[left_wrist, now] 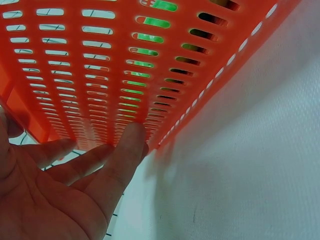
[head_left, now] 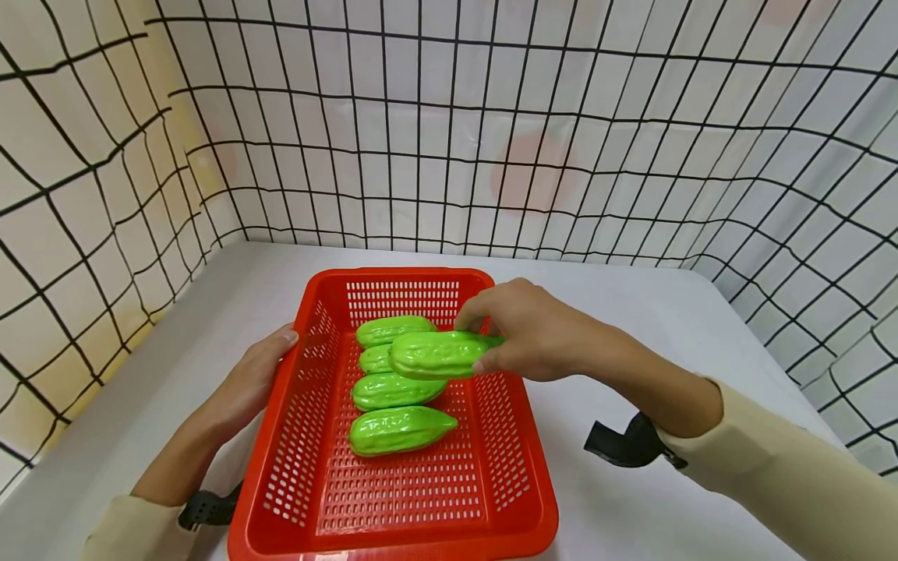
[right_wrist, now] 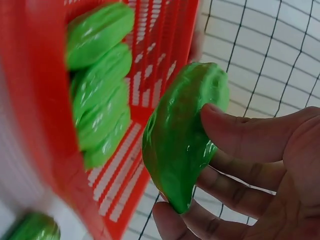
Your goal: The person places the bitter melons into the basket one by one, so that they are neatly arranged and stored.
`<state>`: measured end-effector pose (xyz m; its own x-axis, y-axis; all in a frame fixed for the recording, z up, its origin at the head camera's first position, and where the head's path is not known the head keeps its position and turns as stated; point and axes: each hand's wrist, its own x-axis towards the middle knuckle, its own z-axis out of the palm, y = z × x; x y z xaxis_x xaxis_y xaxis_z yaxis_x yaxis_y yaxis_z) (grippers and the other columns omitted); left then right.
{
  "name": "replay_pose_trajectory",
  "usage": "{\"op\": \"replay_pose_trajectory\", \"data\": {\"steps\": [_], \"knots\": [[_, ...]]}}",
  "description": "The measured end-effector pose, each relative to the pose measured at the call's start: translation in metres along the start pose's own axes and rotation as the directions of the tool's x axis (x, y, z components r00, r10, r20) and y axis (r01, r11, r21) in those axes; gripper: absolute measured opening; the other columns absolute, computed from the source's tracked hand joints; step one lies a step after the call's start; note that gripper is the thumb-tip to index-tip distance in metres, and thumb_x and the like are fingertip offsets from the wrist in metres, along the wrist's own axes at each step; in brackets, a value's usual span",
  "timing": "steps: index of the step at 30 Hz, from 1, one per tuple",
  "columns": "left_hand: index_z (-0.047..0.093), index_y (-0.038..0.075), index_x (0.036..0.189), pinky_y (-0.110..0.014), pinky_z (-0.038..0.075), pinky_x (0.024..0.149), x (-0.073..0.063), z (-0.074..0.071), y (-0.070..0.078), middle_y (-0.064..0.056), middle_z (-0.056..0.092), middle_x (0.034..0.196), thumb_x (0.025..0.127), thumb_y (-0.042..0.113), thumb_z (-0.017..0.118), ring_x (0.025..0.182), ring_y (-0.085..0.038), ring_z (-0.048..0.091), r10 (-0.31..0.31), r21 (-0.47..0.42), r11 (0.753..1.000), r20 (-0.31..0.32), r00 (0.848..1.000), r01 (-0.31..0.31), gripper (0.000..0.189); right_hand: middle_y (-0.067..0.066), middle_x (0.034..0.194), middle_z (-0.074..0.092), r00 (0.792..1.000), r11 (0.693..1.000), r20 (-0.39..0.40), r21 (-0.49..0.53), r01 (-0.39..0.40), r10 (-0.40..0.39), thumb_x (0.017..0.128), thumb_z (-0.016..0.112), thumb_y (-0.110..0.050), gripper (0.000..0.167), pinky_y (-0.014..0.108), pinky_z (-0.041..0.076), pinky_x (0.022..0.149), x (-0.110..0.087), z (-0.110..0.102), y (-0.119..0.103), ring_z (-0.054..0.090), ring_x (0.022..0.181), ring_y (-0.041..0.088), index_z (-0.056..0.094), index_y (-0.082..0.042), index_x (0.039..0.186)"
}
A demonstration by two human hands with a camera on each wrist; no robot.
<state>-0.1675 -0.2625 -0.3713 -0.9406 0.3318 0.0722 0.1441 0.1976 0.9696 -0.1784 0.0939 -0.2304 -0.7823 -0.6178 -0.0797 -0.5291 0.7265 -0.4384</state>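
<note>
My right hand holds a green bitter melon by its narrow end, above the red plastic basket. In the right wrist view, the thumb presses one side of the held bitter melon and the fingers lie against the other. Several more bitter melons lie crosswise in a column on the basket floor; the held one partly hides one of them. At the basket's left side, my left hand has its thumb on the rim and, in the left wrist view, its fingers against the slotted outer wall.
The basket stands on a white table. A black wire grid encloses the back and both sides, with pale sheeting behind it. Another green bitter melon shows outside the basket in the right wrist view.
</note>
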Motion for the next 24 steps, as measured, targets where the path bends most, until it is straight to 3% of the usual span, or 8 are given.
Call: {"op": "replay_pose_trajectory", "data": {"steps": [5, 14, 24], "knots": [[0.030, 0.004, 0.151, -0.052, 0.061, 0.069, 0.000, 0.000, 0.000, -0.033, 0.057, 0.121, 0.112, 0.041, 0.029, 0.087, -0.039, 0.075, 0.006, -0.012, 1.000, 0.009, 1.000, -0.006, 0.054, -0.005, 0.103, 0.067, 0.998, 1.000, 0.055, 0.016, 0.026, -0.027, 0.082, 0.084, -0.009, 0.035, 0.029, 0.055, 0.076, 0.006, 0.014, -0.015, 0.059, 0.099, 0.020, 0.073, -0.014, 0.115], [0.030, 0.005, 0.152, -0.051, 0.062, 0.070, 0.000, 0.000, 0.002, -0.032, 0.057, 0.125, 0.111, 0.042, 0.030, 0.090, -0.037, 0.075, -0.013, 0.009, 1.000, -0.007, 1.000, 0.013, 0.054, -0.005, 0.105, 0.069, 0.986, 0.997, 0.164, -0.063, 0.044, -0.033, 0.081, 0.086, -0.017, 0.039, 0.030, 0.053, 0.086, 0.014, 0.041, -0.037, 0.059, 0.101, 0.014, 0.073, -0.013, 0.118], [0.031, 0.005, 0.150, -0.050, 0.062, 0.070, 0.000, 0.000, 0.001, -0.031, 0.058, 0.124, 0.111, 0.041, 0.031, 0.089, -0.036, 0.075, -0.013, 0.017, 1.000, -0.011, 1.000, 0.013, 0.054, -0.009, 0.079, 0.060, 0.968, 0.988, 0.241, -0.118, 0.096, -0.065, 0.080, 0.087, -0.018, 0.024, 0.025, 0.048, 0.066, 0.017, 0.053, -0.052, 0.055, 0.078, 0.013, 0.071, -0.015, 0.097]]}}
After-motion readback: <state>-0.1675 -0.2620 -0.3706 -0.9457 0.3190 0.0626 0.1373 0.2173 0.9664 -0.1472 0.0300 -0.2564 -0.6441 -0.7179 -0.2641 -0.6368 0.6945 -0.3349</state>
